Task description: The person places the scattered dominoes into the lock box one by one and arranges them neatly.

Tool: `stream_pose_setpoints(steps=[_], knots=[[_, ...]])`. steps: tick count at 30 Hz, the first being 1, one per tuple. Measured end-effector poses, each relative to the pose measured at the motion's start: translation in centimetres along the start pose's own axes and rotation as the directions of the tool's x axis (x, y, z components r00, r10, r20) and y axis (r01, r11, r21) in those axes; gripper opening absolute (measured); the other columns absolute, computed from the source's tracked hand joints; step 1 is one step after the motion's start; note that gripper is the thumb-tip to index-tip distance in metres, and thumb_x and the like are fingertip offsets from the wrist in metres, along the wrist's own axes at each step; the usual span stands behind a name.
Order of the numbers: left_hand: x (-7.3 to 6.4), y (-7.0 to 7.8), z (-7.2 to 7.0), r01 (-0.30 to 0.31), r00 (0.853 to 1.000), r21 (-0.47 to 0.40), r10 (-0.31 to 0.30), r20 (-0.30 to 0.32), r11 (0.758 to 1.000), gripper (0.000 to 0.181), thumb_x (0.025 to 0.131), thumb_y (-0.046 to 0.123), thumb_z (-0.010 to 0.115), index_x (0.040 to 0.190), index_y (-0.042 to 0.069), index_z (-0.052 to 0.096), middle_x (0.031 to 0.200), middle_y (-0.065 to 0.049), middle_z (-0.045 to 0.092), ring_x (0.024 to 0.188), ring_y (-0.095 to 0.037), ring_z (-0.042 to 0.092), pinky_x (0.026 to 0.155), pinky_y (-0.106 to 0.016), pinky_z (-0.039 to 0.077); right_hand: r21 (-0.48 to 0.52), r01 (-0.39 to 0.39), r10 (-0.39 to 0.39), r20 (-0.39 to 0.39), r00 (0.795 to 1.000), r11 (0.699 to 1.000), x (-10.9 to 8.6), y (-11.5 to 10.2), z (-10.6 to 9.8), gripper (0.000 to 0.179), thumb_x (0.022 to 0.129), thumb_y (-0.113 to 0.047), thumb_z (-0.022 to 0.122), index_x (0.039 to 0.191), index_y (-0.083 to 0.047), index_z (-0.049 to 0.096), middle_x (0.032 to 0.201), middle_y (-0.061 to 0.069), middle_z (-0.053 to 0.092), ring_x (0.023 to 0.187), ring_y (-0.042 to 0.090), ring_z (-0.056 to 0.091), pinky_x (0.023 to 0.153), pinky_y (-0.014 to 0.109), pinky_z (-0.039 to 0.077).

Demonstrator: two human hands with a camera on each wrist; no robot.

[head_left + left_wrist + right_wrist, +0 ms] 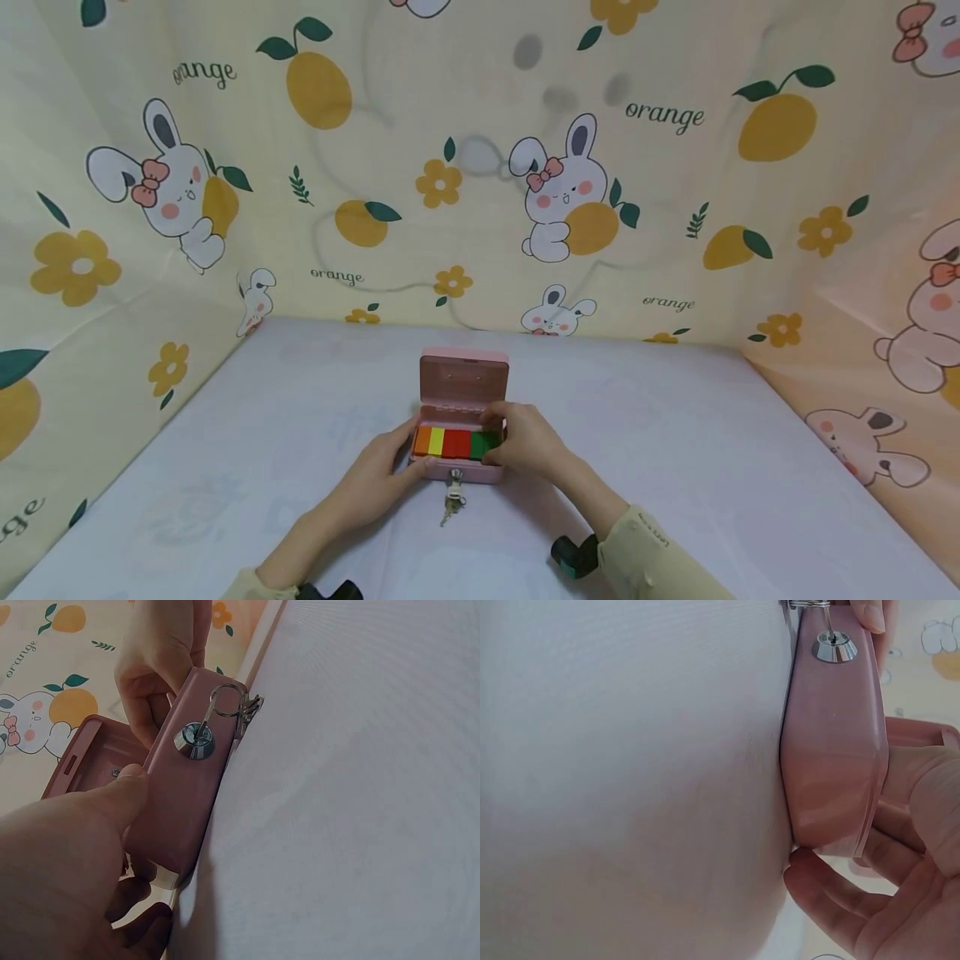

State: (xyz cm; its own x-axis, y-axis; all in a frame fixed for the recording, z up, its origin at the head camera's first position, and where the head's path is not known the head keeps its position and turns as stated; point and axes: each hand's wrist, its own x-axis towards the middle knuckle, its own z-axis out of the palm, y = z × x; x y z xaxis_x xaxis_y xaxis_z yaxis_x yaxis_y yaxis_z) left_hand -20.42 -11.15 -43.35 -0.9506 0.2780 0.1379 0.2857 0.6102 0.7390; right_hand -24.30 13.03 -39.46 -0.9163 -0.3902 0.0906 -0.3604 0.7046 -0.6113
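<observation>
A small pink metal cash box (480, 474) stands on the white tabletop with its lid (463, 381) raised at the back. Inside lies a row of coloured blocks: orange (422, 441), yellow (436, 442), red (456, 444) and green (477, 446). My left hand (375, 473) grips the box's left end, thumb along the front rim, fingers round the side. At the right end my right hand (531, 442) reaches over the rim, thumb and forefinger pinching the green block at the row's end; its other fingers lie along the outer side wall in the right wrist view.
Keys (453, 502) on a ring hang from the lock (194, 740) in the box's front. Behind and beside the white tabletop (660, 467) rises a cream cloth (480, 242) printed with rabbits and oranges. Dark straps with cameras (574, 557) sit at both wrists.
</observation>
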Motion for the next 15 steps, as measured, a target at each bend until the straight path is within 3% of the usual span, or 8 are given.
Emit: stream_pose_setpoints(steps=[15], knots=[[-0.05,-0.08,0.03,-0.008,1.0,0.009,0.008,-0.008,1.0,0.081,0.091,0.049,0.066,0.156,0.015,0.031,0.153,-0.008,0.039,0.141,-0.03,0.033,0.112,-0.051,0.029,0.021,0.006,-0.006,-0.011,1.0,1.0,-0.31,-0.02,-0.14,0.042,0.075,-0.012,0.087,0.112,-0.007,0.067,0.099,0.002,0.066,0.083,0.022,0.055,0.07,0.029,0.052]])
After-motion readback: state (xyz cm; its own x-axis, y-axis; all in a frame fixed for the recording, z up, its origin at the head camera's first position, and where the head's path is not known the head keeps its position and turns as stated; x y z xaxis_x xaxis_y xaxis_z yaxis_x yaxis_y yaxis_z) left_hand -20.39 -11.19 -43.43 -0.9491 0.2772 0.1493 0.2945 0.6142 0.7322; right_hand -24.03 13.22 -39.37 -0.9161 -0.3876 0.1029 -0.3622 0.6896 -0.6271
